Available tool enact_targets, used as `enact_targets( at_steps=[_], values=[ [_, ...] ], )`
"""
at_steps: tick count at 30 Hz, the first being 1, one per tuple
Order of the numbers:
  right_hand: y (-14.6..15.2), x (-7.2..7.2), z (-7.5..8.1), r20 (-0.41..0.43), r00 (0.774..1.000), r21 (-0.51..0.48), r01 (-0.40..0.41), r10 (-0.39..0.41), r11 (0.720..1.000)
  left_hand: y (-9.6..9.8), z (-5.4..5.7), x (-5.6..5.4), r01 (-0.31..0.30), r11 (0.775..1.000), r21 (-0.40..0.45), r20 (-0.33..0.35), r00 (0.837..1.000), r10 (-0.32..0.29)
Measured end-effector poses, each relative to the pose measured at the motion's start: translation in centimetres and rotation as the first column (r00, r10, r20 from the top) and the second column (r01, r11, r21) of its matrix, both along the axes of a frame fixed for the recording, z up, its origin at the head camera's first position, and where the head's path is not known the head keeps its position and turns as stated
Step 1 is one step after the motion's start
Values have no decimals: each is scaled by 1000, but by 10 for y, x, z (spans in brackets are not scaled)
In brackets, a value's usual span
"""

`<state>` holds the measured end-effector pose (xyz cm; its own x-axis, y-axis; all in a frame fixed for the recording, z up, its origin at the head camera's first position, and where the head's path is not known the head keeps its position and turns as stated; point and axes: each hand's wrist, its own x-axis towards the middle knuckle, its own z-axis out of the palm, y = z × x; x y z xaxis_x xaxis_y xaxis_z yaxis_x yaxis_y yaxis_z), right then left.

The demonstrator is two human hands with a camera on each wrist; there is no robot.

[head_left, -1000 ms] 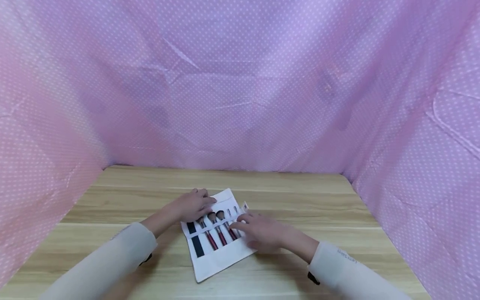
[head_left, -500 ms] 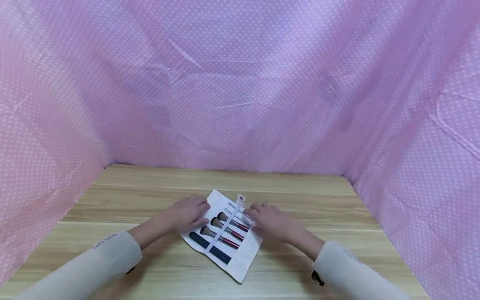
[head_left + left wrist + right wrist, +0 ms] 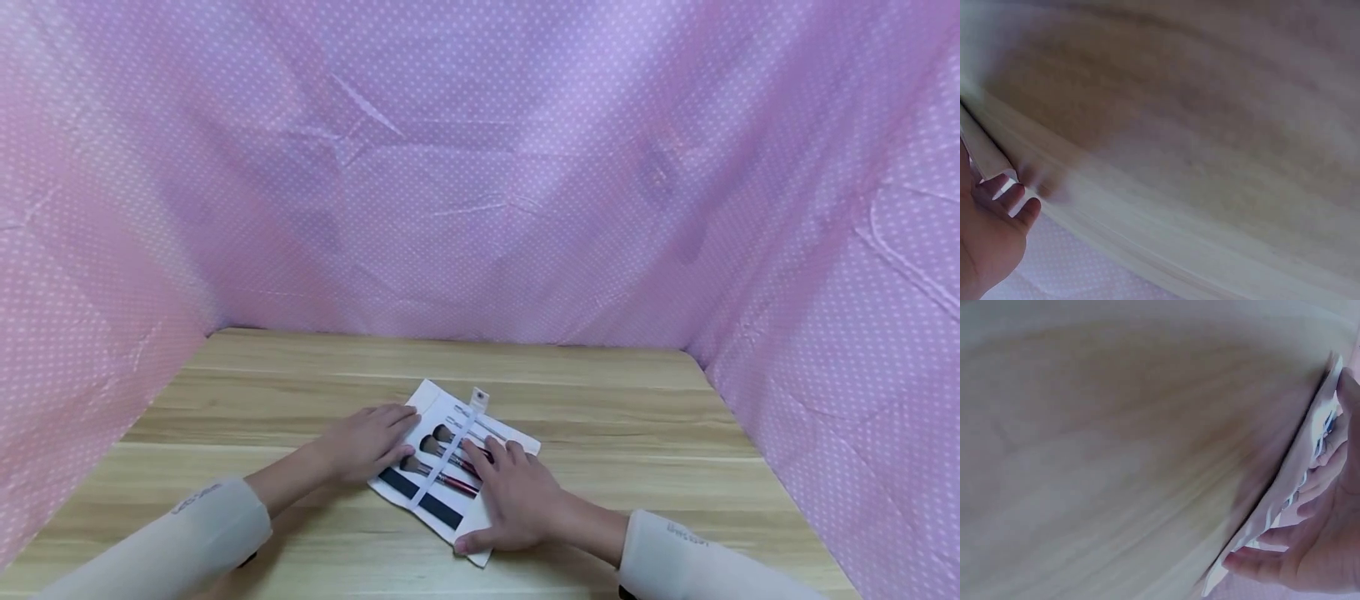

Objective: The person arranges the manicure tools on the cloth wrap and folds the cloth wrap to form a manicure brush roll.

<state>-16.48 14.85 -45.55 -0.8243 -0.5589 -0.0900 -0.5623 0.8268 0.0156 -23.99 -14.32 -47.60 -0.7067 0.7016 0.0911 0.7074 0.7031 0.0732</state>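
A white brush roll [image 3: 472, 517] lies unrolled and slanted on the table. Under its elastic band [image 3: 444, 458] sit several makeup brushes [image 3: 459, 485] with dark bristles and red handles, thin light tools, and a black strip [image 3: 439, 510]. My left hand [image 3: 367, 443] rests on the roll's left edge, fingers extended; the left wrist view has that hand [image 3: 988, 240] beside the roll's edge. Spread over the right side, my right hand [image 3: 521, 500] touches the brush handles and the lower flap, partly covering them. In the right wrist view its fingers [image 3: 1250, 562] lie along the cloth.
The wooden table [image 3: 645, 408] carries the roll near its front middle. A snap tab [image 3: 480, 400] sticks out at the roll's far edge. Pink dotted cloth [image 3: 480, 208] hangs behind and at both sides of the table.
The roll has turned so its brush handles point right. My right hand has moved from the far right edge down and left onto the flap and handles. The left hand stays at the left edge.
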Motion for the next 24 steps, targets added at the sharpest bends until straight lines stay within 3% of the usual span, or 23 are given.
enact_targets(
  at_steps=[6, 11, 17, 24],
  values=[
    [7, -2, -1, 59, 998, 9, -9, 8, 1000, 2, 2, 15, -62, 998, -15, 39, 997, 63],
    [29, -16, 4, 146, 984, -7, -105, 105, 994, 4, 5, 29, -78, 997, -10, 60, 995, 79],
    [56, -38, 11, 238, 951, -39, -193, 197, 980, 10, 7, 46, -66, 998, -14, 48, 997, 67],
    [66, -46, 11, 252, 946, -47, -197, 202, 979, 10, 6, 55, -49, 998, -42, 41, 998, 51]
  ],
)
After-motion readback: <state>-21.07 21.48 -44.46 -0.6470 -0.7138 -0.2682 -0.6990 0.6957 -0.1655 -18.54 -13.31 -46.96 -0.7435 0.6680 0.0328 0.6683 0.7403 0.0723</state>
